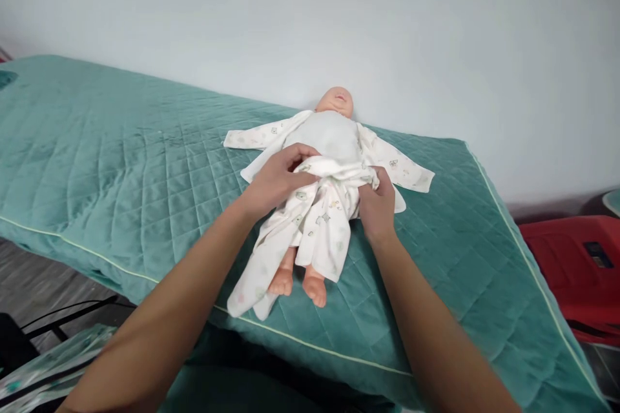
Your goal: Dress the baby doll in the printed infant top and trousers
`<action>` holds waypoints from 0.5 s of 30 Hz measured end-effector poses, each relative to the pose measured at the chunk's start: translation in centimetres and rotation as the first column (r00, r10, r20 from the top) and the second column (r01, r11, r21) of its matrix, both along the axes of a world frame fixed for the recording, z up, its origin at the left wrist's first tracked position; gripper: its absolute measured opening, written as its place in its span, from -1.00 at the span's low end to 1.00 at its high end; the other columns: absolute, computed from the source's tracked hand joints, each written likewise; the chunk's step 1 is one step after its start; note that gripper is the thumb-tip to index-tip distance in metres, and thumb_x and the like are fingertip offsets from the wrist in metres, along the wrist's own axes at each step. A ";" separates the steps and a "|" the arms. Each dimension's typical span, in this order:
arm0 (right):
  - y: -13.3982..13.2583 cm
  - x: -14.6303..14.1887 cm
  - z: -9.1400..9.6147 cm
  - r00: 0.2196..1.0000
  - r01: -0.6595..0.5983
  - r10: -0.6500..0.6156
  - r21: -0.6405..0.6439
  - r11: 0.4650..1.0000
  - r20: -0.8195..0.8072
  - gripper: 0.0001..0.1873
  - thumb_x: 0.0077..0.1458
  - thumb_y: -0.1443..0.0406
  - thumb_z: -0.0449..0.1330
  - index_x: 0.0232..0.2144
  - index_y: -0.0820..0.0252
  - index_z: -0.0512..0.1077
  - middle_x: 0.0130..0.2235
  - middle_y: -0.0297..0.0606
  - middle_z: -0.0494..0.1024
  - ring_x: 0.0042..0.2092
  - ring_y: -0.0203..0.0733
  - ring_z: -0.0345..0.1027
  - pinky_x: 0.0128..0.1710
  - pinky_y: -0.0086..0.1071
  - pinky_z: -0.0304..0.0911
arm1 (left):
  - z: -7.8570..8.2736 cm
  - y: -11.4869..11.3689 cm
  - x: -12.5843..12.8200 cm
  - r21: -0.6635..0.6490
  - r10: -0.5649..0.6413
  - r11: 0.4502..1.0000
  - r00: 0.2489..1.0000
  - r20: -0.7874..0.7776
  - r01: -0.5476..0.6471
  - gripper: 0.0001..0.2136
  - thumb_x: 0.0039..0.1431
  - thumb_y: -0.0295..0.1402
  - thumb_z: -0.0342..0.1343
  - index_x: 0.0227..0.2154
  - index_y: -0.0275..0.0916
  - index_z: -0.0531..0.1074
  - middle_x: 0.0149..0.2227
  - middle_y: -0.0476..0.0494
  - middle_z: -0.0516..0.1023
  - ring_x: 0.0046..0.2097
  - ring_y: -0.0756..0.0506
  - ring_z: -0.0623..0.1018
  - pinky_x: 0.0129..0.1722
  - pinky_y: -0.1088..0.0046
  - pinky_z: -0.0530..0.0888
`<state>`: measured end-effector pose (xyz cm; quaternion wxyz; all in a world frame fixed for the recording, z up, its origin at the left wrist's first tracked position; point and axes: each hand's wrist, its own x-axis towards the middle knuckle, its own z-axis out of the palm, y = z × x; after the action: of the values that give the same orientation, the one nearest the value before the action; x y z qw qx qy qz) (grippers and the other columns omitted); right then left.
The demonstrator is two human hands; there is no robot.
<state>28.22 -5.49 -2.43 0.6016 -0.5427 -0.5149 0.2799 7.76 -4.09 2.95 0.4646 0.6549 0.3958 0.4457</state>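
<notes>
A baby doll (pixel 335 102) lies on its back on the green quilted bed, head toward the wall, bare feet (pixel 314 285) toward me. A white printed baby jacket (pixel 394 161) lies spread open under it, sleeves out to both sides. White printed baby pants (pixel 317 219) cover the doll's lower body and legs, their waist bunched at the belly. My left hand (pixel 283 177) pinches the waistband on the left, thumb and fingers closing on the cloth. On the right side, my right hand (pixel 378 203) grips the same waistband, its fingers partly hidden by the fabric.
The green quilted bed cover (pixel 121 161) stretches far to the left, against a pale wall (pixel 310 19). A red plastic object (pixel 576 264) stands beyond the bed's right edge. At lower left are a dark metal frame and a clear bag (pixel 53 368) on the floor side.
</notes>
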 end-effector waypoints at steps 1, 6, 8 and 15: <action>-0.5 0.0 0.0 0.999 -0.028 0.028 -0.007 1.000 0.022 -0.89 0.05 0.33 0.18 -0.30 0.07 0.40 -0.33 -0.41 0.44 -0.26 -0.19 0.31 -0.17 -0.29 0.28 | -0.5 0.2 -0.5 -0.057 -0.036 0.997 0.994 0.106 0.042 -0.70 -0.06 -0.42 0.29 -0.19 -0.22 0.50 -0.21 -0.03 0.55 -0.21 -0.06 0.50 -0.23 0.48 0.39; -2.9 -0.2 1.0 0.925 -0.265 0.223 0.103 0.959 0.309 -0.74 0.13 0.30 0.26 -0.11 0.02 0.40 -0.11 -0.28 0.44 -0.09 -0.12 0.32 -0.07 -0.21 0.25 | -2.9 0.7 -2.2 -0.185 -0.067 0.966 0.863 0.500 0.182 -0.64 -0.21 -0.47 0.35 -0.24 -0.23 0.53 -0.36 0.01 0.50 -0.39 0.02 0.44 -0.41 0.56 0.33; -3.1 -0.5 2.1 0.861 -0.383 0.306 0.122 0.916 0.405 -0.70 0.15 0.27 0.28 -0.06 0.01 0.38 -0.06 -0.25 0.43 -0.02 -0.08 0.31 -0.01 -0.17 0.23 | -3.2 0.8 -2.4 -0.183 -0.069 0.960 0.818 0.571 0.210 -0.66 -0.20 -0.48 0.36 -0.26 -0.24 0.54 -0.37 0.00 0.51 -0.39 0.02 0.45 -0.41 0.56 0.35; 0.3 -3.9 7.0 0.661 -0.537 0.517 -0.139 0.832 0.544 -0.79 0.15 0.14 0.31 -0.33 0.11 0.41 -0.29 -0.32 0.46 -0.23 -0.15 0.32 -0.19 -0.25 0.21 | -3.2 0.7 -1.9 -0.224 -0.014 0.956 0.790 0.613 0.190 -0.71 -0.11 -0.46 0.39 -0.27 -0.26 0.50 -0.40 0.02 0.53 -0.42 0.03 0.47 -0.42 0.55 0.39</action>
<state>24.30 -5.20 4.61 0.3255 -0.4175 -0.8072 0.2611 5.85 -3.35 -0.21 0.6760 0.4279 0.2481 0.5462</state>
